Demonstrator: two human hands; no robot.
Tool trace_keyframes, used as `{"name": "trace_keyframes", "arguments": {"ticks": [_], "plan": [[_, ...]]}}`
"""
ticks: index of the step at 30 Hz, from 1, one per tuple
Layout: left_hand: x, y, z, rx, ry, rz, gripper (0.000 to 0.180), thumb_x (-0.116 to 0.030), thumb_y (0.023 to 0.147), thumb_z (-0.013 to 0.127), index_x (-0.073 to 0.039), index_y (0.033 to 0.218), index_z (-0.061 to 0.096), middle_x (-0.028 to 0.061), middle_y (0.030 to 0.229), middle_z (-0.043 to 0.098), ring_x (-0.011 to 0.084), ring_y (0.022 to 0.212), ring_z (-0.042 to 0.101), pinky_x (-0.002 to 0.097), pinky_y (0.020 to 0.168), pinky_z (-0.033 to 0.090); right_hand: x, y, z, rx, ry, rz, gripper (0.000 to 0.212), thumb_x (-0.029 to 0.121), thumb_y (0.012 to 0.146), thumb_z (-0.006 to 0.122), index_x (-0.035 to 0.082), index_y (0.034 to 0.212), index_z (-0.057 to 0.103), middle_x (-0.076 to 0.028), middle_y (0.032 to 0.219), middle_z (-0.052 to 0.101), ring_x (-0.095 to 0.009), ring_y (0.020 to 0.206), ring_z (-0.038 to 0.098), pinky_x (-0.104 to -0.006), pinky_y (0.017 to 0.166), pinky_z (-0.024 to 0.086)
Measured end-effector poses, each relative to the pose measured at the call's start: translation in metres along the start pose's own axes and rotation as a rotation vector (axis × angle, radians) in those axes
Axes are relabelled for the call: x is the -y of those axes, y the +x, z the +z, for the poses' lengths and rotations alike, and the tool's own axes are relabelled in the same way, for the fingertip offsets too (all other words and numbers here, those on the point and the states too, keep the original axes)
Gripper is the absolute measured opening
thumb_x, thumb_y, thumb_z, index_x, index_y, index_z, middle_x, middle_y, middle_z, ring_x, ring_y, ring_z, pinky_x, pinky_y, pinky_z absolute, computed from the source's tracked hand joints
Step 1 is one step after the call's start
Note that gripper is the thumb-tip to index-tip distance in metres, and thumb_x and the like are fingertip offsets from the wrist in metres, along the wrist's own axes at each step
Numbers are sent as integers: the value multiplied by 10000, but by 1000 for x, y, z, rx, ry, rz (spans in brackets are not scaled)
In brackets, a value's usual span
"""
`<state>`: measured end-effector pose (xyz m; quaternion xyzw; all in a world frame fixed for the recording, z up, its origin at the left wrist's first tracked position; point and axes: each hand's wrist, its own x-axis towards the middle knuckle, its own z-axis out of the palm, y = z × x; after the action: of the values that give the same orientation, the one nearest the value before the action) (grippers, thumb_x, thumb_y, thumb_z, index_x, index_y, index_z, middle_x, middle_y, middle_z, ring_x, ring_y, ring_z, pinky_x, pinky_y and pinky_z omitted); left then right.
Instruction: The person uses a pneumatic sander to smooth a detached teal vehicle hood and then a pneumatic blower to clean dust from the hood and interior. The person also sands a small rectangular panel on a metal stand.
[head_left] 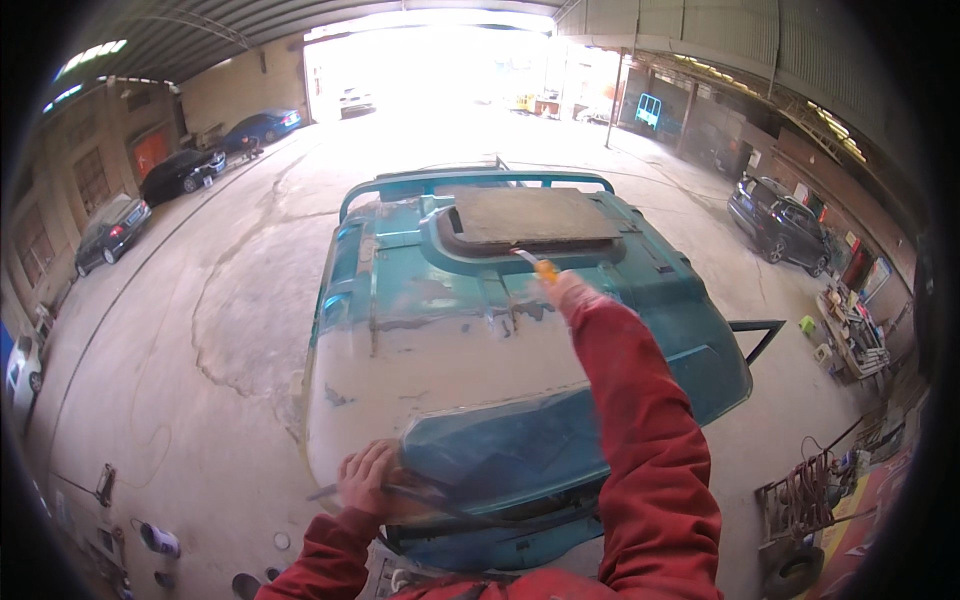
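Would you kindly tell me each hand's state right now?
Left hand: on the cab; grip unclear.
Right hand: closed, holding a yellow-handled tool.

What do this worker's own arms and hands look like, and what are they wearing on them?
The left hand and right hand are both bare, with no gloves. The left sleeve and right sleeve are long, red and creased, reaching the wrists; I see no clear markings.

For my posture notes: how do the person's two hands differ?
The right hand grips a yellow-handled tool; the left hand shows none.
The right hand reaches far, beside the raised roof panel; the left hand is close, at the near edge of the cab.
Both are bare, with red sleeves.
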<state>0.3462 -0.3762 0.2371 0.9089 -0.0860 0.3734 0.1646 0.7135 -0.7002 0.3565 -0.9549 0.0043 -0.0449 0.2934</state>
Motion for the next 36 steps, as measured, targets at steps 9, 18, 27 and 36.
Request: {"name": "trace_keyframes", "arguments": {"ticks": [9, 18, 27, 36], "plan": [[8, -9, 10, 56, 75, -8, 268, -261, 881, 647, -115, 1106, 656, 58, 1222, 661, 252, 1175, 599, 430, 995, 401, -224, 54, -115, -459, -197, 448, 592, 550, 894, 607, -22, 1018, 702, -274, 983, 693, -403, 1006, 672, -445, 820, 541], [6, -8, 12, 68, 74, 22, 270, -259, 896, 620, -107, 1118, 643, 75, 1225, 652, 274, 1148, 601, 441, 995, 390, -283, 22, -140, -519, -62, 567, 583, 539, 901, 603, -25, 1014, 703, -264, 986, 696, -401, 1010, 672, -449, 813, 545], [-2, -5, 7, 82, 110, 42, 275, -248, 914, 582, -91, 1135, 629, 104, 1234, 640, 296, 1156, 593, 457, 983, 394, -122, -24, -61, -185, -76, 90, 618, 574, 908, 563, -23, 943, 721, -262, 931, 700, -414, 989, 670, -465, 812, 539], [8, -10, 14, 77, 226, 108, 534, -358, 726, 752, -70, 1146, 593, 106, 1250, 618, 287, 1195, 572, 466, 996, 380, -127, -73, -89, -91, -61, 68, 632, 551, 918, 536, -56, 959, 706, -311, 902, 672, -456, 928, 663, -497, 784, 511]]}}
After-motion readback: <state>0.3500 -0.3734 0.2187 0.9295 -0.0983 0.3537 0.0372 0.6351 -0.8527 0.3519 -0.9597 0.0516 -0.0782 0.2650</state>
